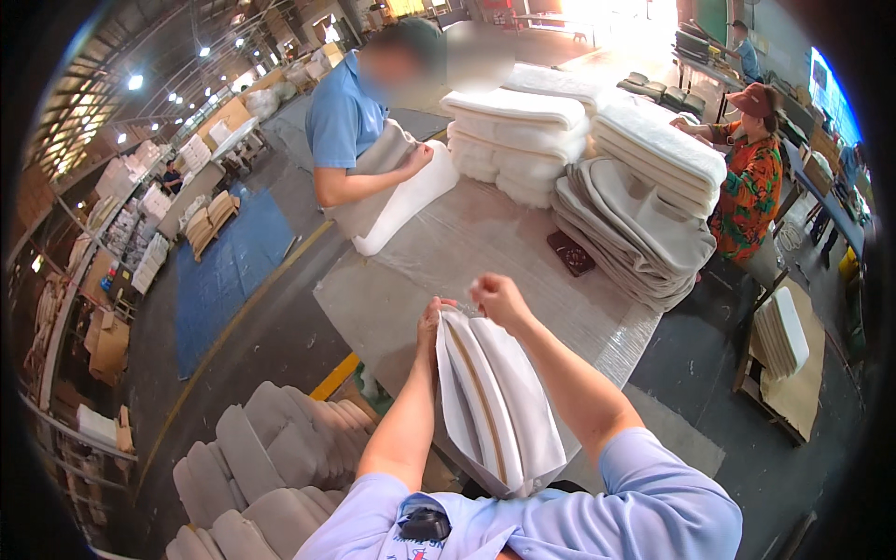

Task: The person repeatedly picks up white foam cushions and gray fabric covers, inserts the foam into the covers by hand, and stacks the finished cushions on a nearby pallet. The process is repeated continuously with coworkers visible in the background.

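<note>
A light grey fabric cushion cover (513,373) stands on its edge against my body, at the near edge of the table. Its long opening faces up, and white padding (478,392) shows inside beside a thin brown strip. My left hand (429,325) is closed on the far left corner of the cover. Just beyond the cover's far end, my right hand (501,301) is raised with its fingers pinched together. Whatever lies between those fingertips is too small to make out.
Plastic film wraps the table (401,280). White padding stacks (513,121), folded grey covers (625,224) and a dark red patterned item (570,254) lie on it. A co-worker (341,121) holds a cover across the table; another (747,177) stands right. Finished-looking cushions (271,439) pile up at lower left.
</note>
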The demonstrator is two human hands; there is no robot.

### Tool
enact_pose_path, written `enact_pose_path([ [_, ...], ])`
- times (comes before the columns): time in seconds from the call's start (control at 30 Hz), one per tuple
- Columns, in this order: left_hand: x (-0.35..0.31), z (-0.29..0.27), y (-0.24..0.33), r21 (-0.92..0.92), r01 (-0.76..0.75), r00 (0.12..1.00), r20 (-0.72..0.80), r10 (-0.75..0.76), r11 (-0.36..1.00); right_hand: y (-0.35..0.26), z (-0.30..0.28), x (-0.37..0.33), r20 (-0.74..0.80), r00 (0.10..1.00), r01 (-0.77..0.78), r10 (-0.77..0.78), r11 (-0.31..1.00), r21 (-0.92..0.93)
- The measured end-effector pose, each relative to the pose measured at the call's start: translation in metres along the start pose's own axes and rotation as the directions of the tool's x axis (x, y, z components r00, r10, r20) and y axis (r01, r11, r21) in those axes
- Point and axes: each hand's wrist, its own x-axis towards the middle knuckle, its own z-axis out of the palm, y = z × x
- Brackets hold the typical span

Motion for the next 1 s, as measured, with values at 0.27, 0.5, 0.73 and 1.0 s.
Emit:
enact_pose_path([
  [0.27,0.01,0.004,-0.003,0.001,-0.075,0.996,0.041,0.075,0.997,0.019,0.023,-0.007,-0.011,0.997,0.077,-0.08,0.979,-0.19],
  [0.5,0.012,-0.015,-0.006,0.025,-0.061,0.998,0.034,0.06,0.998,-0.011,0.02,-0.001,-0.024,0.998,0.039,-0.049,0.944,-0.327],
  [0.73,-0.005,-0.022,0.008,0.37,-0.319,0.903,-0.159,0.398,0.873,-0.033,0.074,-0.024,0.286,0.922,0.21,-0.261,0.957,0.199],
  [1.0,-0.083,0.055,0.014,0.363,-0.482,0.775,-0.248,0.582,0.797,-0.012,0.04,-0.029,0.116,0.989,0.076,-0.087,0.993,0.095],
])
